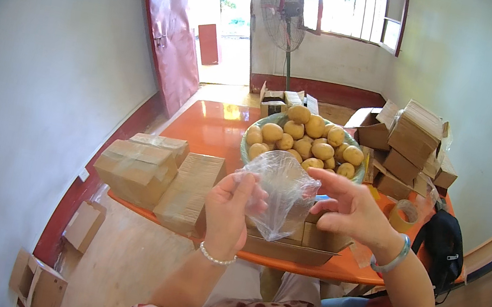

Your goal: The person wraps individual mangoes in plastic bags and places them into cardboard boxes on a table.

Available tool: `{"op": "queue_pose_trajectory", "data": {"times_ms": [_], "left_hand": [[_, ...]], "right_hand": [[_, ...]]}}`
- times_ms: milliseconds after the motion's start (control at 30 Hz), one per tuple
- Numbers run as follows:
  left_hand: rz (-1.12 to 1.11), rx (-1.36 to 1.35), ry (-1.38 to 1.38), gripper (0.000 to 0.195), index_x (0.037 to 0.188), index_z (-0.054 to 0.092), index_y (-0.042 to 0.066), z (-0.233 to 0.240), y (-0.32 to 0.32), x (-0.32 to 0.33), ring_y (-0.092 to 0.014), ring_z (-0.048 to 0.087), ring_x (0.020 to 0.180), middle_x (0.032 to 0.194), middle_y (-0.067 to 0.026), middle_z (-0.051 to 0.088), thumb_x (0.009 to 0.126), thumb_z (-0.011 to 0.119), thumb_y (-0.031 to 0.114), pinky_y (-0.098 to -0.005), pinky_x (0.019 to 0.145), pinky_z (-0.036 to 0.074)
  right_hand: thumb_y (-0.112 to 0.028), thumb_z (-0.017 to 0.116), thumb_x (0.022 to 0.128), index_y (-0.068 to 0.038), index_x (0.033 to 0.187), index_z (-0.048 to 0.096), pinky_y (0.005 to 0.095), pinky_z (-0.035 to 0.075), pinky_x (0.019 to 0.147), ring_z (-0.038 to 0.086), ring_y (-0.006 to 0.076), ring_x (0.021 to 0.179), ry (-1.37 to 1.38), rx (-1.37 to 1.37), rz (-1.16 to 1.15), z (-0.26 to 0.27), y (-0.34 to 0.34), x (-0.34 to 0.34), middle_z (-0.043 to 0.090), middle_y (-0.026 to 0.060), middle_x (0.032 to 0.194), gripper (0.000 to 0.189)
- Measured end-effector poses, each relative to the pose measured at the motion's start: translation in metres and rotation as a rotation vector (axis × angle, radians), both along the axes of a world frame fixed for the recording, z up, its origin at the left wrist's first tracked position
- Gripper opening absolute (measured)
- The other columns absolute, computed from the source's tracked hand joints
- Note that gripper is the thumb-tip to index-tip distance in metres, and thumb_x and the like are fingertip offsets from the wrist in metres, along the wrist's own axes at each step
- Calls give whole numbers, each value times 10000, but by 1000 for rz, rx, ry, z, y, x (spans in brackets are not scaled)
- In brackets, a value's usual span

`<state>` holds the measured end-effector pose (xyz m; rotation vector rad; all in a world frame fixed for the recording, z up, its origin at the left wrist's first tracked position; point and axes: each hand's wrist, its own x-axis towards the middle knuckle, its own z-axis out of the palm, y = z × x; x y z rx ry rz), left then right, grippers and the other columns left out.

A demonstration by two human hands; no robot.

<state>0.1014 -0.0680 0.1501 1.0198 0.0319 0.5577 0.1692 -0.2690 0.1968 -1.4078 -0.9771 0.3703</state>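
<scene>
A clear plastic bag [278, 198] hangs in front of me, pinched between the thumb and fingers of my left hand [233, 203]. To its right is my right hand [351, 211], thumb and fingers apart, holding nothing. Its index fingertip is at the bag's edge; whether it touches I cannot tell. Below the bag stands an open cardboard box [288, 252], its inside partly hidden by the bag and my hands. Just beyond the bag, a green-rimmed basket [244, 146] is heaped with potatoes [302, 147].
Taped cardboard boxes [137, 169] stand on the orange table [211, 125] at left. Stacked cartons [414, 138], a tape roll [404, 216] and a black bag [442, 247] are at right. Open cartons [42, 285] lie on the floor. Behind are a pedestal fan [283, 9] and an open door [171, 32].
</scene>
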Motion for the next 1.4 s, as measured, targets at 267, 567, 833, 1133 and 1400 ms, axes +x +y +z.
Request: {"op": "queue_pose_trajectory", "data": {"times_ms": [267,567,833,1133,1400], "left_hand": [[-138,-125,23,149,953,627,-10,-3,-12,-15,-129,596,660,765,-58,634,924,597,133,-260,580,495],[85,377,7,145,990,584,-25,-44,12,-81,-76,562,716,776,-14,594,869,610,51,-207,645,459],[-108,882,94,190,861,622,1,-8,-16,-89,-59,537,616,671,-25,580,797,742,134,-221,564,438],[-490,581,411,152,795,629,1,-43,6,-87,-27,540,653,714,-2,629,830,717,121,-203,582,447],[-19,1133,76,417,1106,618,36,-35,-18,-83,-214,625,637,761,-116,624,741,763,177,-326,596,507]], "right_hand": [[-56,654,867,22,991,670,243,515,745,609,82,808,184,8,-16,-14,4,-3,675,32,882,148],[-69,798,742,-23,718,616,194,447,540,561,32,623,65,-250,-125,-15,-18,-38,648,4,695,189],[-215,822,708,-16,686,515,281,387,500,401,106,553,-240,-379,-67,-33,20,-66,492,61,594,366],[10,742,751,-32,732,560,195,441,562,525,14,655,200,-293,-67,-52,-3,-49,611,-9,716,188],[-40,707,768,-15,863,632,271,485,586,580,121,647,-210,-419,-20,-37,12,-58,618,66,724,123]]}}
